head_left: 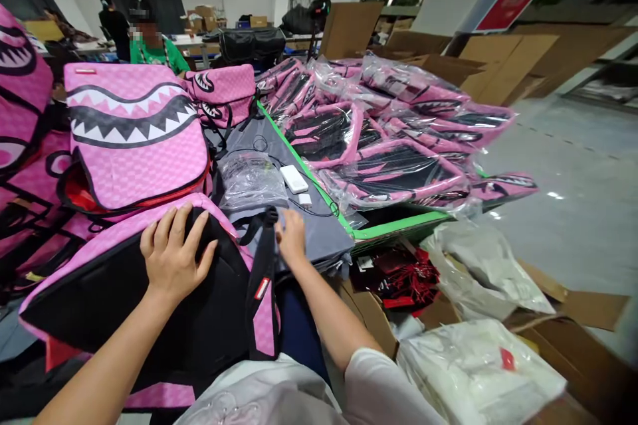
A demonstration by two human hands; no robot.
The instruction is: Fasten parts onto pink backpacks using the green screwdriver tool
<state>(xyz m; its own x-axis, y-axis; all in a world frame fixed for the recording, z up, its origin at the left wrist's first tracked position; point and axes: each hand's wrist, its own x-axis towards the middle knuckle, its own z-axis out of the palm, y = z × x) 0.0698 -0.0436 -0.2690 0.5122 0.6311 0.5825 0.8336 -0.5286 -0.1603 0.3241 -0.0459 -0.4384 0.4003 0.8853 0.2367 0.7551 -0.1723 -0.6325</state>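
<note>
A pink and black backpack (114,299) lies back side up in front of me, at the table's near edge. My left hand (177,252) rests on its black back panel with the fingers spread. At the bag's right side my right hand (292,236) is closed at the upper end of a black shoulder strap (264,292), which hangs down and bears a pink patch and a small red label. Part of the right hand's fingers is hidden. Just beyond the bag stands another pink backpack (137,136) with a printed toothed mouth, its red lining showing.
A folded clear plastic bag (252,179), a white power bank (294,179) and a cable lie on the grey table cover. Plastic-wrapped pink bags (399,172) fill a green-edged bin (403,227). Open cartons with red tags (411,279) stand at right. Two people are behind.
</note>
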